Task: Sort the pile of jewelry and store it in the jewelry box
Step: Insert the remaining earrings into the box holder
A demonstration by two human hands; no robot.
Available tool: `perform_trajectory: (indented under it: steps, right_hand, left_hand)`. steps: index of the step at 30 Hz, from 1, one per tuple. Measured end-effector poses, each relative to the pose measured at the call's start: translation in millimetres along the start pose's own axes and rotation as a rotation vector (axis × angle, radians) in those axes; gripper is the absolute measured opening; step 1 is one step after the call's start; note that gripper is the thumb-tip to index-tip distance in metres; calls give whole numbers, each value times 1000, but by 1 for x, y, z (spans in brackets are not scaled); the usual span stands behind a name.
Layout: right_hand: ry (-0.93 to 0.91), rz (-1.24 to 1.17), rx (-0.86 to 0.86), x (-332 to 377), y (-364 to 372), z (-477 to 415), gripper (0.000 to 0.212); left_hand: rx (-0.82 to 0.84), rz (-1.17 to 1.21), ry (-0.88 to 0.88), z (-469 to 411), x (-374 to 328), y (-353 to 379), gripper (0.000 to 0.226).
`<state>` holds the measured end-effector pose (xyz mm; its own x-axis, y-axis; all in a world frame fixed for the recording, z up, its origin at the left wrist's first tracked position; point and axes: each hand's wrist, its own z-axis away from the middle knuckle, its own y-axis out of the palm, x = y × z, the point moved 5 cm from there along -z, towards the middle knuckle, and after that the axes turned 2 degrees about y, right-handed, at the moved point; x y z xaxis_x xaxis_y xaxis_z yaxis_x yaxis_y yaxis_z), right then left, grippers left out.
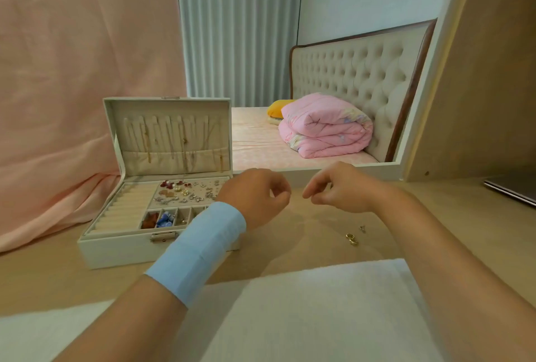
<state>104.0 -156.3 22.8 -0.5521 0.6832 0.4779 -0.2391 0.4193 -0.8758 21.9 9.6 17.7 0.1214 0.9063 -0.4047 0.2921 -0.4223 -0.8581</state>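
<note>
A white jewelry box [116,251] stands open on the desk at the left. Thin gold necklaces hang in its lid [174,135]. Its tray holds several earrings [185,192], ring rolls and small compartments with red and blue pieces. Above the desk, just right of the box, my left hand [256,196], with a blue wristband, has its fingertips pinched together. Facing it a short gap away, my right hand [342,187] is pinched too. I see nothing between either hand's fingers. Two gold rings [351,239] and a small silver piece [362,228] lie on the desk below my right hand.
A white cloth [319,312] covers the desk's near edge. A mirror [319,71] behind the desk reflects a bed with a pink quilt. Pink fabric [72,100] hangs at the left. A closed laptop [513,190] lies at the far right.
</note>
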Motion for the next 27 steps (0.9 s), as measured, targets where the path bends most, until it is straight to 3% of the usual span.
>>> perform_trajectory:
  steps: [8,15,19,27]
  right_hand:
    - [218,56,-9,-74,-11,32,28]
    - [302,90,67,-104,-4,29,35]
    - [348,45,128,-107,-4,31,24]
    - [346,51,96,-93,7,27,10]
  left_hand:
    - [194,123,-29,-17,-67,94,17]
    - [241,14,86,-21,-85,123,23]
    - [232,0,119,-23,-78,124,14]
    - [253,-71,41,-18,-40,99,13]
